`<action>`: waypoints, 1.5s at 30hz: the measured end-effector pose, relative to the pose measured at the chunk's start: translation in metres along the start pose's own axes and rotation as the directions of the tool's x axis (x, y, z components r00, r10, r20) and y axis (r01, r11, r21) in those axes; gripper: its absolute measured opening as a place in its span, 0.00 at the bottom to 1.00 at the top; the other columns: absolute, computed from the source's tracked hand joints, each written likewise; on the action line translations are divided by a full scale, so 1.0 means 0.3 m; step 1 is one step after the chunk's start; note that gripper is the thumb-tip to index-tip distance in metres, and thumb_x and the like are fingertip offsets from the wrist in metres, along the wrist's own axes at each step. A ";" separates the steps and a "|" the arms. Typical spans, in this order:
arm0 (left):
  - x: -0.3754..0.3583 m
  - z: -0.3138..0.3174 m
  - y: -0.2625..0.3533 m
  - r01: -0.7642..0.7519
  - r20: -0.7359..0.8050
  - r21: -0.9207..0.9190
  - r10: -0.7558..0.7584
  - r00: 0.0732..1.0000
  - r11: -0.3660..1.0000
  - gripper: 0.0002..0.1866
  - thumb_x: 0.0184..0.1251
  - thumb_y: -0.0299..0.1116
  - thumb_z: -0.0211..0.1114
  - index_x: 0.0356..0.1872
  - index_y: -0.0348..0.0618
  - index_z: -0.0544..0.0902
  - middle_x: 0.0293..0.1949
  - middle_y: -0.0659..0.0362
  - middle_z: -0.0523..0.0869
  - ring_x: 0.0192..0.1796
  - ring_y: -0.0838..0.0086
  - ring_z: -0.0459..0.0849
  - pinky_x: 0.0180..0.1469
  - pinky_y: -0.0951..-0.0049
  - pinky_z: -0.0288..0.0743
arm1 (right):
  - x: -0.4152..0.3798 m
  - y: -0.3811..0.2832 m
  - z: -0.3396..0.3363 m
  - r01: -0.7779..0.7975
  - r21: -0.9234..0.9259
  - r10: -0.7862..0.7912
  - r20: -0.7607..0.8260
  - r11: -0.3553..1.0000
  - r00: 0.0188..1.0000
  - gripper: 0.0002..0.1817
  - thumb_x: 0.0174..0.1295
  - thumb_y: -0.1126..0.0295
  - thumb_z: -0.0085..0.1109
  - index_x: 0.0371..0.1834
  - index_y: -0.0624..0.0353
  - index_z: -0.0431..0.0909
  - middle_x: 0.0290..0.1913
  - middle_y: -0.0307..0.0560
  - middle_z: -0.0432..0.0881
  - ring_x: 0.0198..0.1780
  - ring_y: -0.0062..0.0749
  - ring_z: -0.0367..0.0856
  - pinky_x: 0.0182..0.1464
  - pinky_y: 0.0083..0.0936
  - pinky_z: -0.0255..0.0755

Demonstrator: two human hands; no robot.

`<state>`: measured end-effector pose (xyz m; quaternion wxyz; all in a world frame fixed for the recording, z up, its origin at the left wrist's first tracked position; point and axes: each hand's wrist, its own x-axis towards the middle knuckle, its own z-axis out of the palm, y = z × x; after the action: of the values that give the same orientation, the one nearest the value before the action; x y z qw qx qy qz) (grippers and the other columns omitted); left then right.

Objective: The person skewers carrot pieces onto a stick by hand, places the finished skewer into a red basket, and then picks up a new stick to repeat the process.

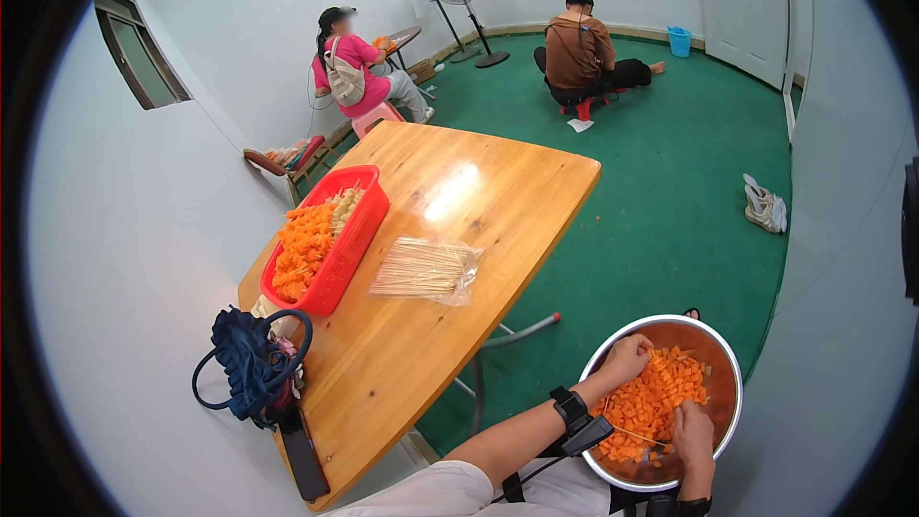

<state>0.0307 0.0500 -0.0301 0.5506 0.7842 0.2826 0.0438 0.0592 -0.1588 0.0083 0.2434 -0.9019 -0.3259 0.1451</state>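
A large metal bowl sits on my lap, holding many small orange cubes that look like diced carrot. My left hand reaches over the bowl's far left side. Its fingertips are pinched together at the edge of the cubes, and what lies between them is too small to make out. On the right side of the bowl, my right hand has its fingers curled at one end of a thin bamboo skewer. The skewer lies slanted across the cubes toward the left rim.
On the wooden table stand a red basket of threaded orange and pale pieces, a plastic bag of skewers, a dark blue handbag and a phone. Two people sit farther off. Shoes lie right.
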 end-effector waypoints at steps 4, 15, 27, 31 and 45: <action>-0.011 -0.010 0.019 0.016 -0.023 0.043 -0.015 1.000 0.999 0.10 0.54 0.25 0.56 0.39 0.36 0.78 0.28 0.56 0.82 0.30 0.73 0.81 0.33 0.74 0.74 | -0.001 -0.003 -0.007 0.001 0.055 0.001 -0.034 0.998 0.999 0.08 0.60 0.68 0.48 0.26 0.60 0.69 0.22 0.58 0.75 0.28 0.55 0.75 0.32 0.45 0.67; -0.003 -0.011 0.009 0.008 0.009 0.039 -0.008 1.000 0.999 0.09 0.54 0.23 0.55 0.37 0.36 0.77 0.27 0.56 0.82 0.30 0.74 0.81 0.33 0.74 0.74 | 0.005 0.003 -0.014 0.011 0.115 0.009 -0.169 0.993 0.986 0.08 0.58 0.70 0.49 0.24 0.61 0.68 0.23 0.58 0.74 0.29 0.55 0.74 0.30 0.44 0.65; -0.011 -0.039 0.066 0.058 0.017 -0.266 -0.056 0.998 0.962 0.10 0.59 0.22 0.56 0.41 0.30 0.75 0.31 0.55 0.82 0.30 0.77 0.81 0.29 0.82 0.74 | -0.012 -0.008 -0.018 0.078 0.096 -0.050 -0.265 0.992 0.963 0.09 0.58 0.68 0.48 0.23 0.59 0.69 0.18 0.53 0.74 0.22 0.48 0.76 0.25 0.38 0.68; -0.015 -0.047 0.089 0.080 0.037 -0.307 -0.072 0.997 0.948 0.09 0.61 0.22 0.56 0.42 0.29 0.74 0.31 0.54 0.82 0.32 0.77 0.82 0.31 0.83 0.75 | -0.012 -0.012 -0.025 0.121 0.109 -0.087 -0.271 0.987 0.959 0.09 0.59 0.69 0.48 0.23 0.59 0.69 0.18 0.51 0.74 0.21 0.45 0.76 0.24 0.36 0.68; -0.009 -0.042 0.080 0.068 0.014 -0.286 -0.066 0.998 0.956 0.08 0.58 0.21 0.58 0.39 0.28 0.75 0.29 0.55 0.82 0.30 0.78 0.82 0.31 0.83 0.76 | -0.010 -0.004 -0.016 0.133 0.101 -0.102 -0.269 0.986 0.958 0.09 0.58 0.70 0.48 0.22 0.59 0.69 0.16 0.52 0.74 0.20 0.45 0.76 0.23 0.37 0.68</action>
<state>0.0332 0.0537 -0.0033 0.6603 0.6862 0.2984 0.0638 0.0584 -0.1617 0.0133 0.3456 -0.8762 -0.3346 0.0284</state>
